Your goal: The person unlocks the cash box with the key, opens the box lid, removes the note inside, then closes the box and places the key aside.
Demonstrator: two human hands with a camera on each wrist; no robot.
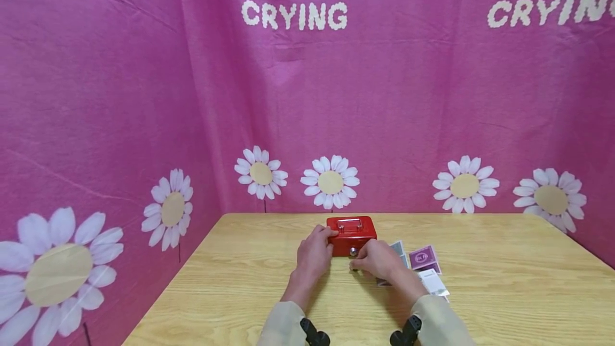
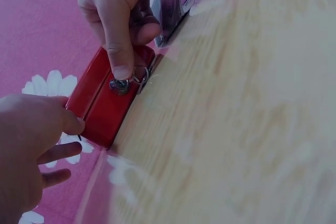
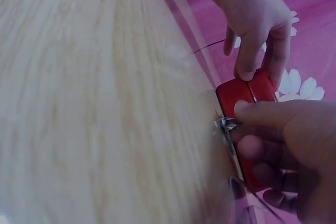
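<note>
A red cash box (image 1: 352,239) with a folding metal handle on its lid stands near the table's far edge, lid down. My left hand (image 1: 314,252) grips its left end; the left wrist view has the thumb and a finger on the box and other fingers held off it. At the round silver lock (image 2: 119,85) on the front, my right hand (image 1: 379,259) pinches a small key, mostly hidden by the thumb. From it hangs a metal key ring (image 2: 140,75), and more metal dangles below the lock (image 3: 227,129) in the right wrist view.
Beside the right forearm lie several banknote-like papers: a purple one (image 1: 423,257), a white one (image 1: 433,282) and a grey-blue one (image 1: 400,251). The light wood table (image 1: 240,282) reaches to a pink curtain (image 1: 384,95) with daisies behind it.
</note>
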